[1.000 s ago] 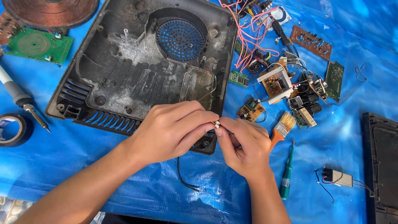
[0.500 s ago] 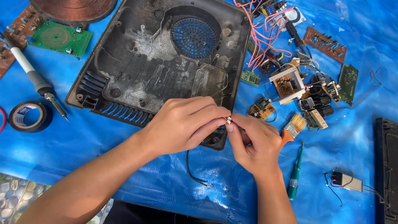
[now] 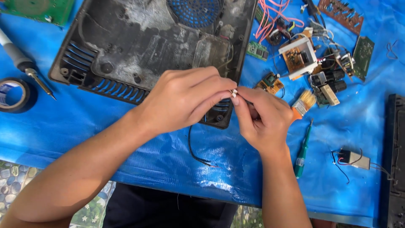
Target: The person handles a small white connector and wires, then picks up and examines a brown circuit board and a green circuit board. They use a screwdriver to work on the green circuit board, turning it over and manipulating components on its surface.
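1. The left hand [image 3: 183, 99] and right hand [image 3: 263, 118] meet fingertip to fingertip, both pinched shut on a small white part [image 3: 233, 92] held between them
2. The part hangs just above the near edge of the black housing [image 3: 139, 46]; what kind of part it is I cannot tell, it is too small
3. A black wire [image 3: 195, 153] drops from under the hands and curls across the tarp
4. The surface is a blue tarp [image 3: 126, 139], creased and shiny, in bright light
5. The housing lies open side up, dusty grey inside, with a round blue fan grille [image 3: 195, 12] at the top and slotted vents along its near side
6. Left of it lie a soldering iron [image 3: 25, 65] and a roll of black tape [image 3: 14, 95], with a green board [image 3: 38, 9] at the top corner
7. Right of the hands: a brush [image 3: 303, 103], a green screwdriver [image 3: 303, 150], a heap of circuit boards [image 3: 316, 63] with pink wires [image 3: 276, 19], and a small wired module [image 3: 354, 159]
8. A black panel [image 3: 395, 160] runs along the right edge
9. Below the tarp's near edge, a patterned floor [image 3: 17, 179] shows
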